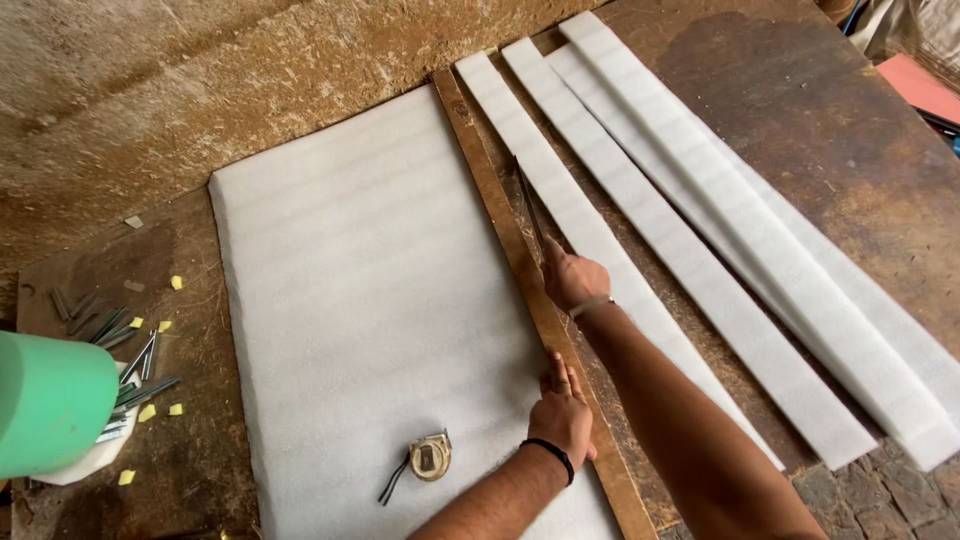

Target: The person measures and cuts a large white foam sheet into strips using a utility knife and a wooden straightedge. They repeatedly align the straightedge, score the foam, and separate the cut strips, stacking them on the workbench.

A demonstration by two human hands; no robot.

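Nearest the viewer, a small metal tape measure (pixel 430 456) with a dark strap lies on a large white foam sheet (pixel 350 300) that is spread flat on the brown wooden table (pixel 830 130). Just beside it, the left hand (pixel 562 415), a dark band at its wrist, presses palm-down with fingers extended on a long wooden straightedge (pixel 520 270), which runs along the right edge of the sheet. Farther along the straightedge, the right hand (pixel 573 280) is closed around the handle of a slender blade (pixel 530 210), whose tip rests against the straightedge at the foam's edge. To the right, several long white foam strips (pixel 700 230) lie side by side on the table, partly overlapping at the far end. At the left edge of the view stand a pale green cylinder (pixel 50 400), a scatter of grey metal pieces (pixel 110 330) and small yellow scraps (pixel 150 410). Beyond the table rises a rough earthen wall (pixel 200 80).
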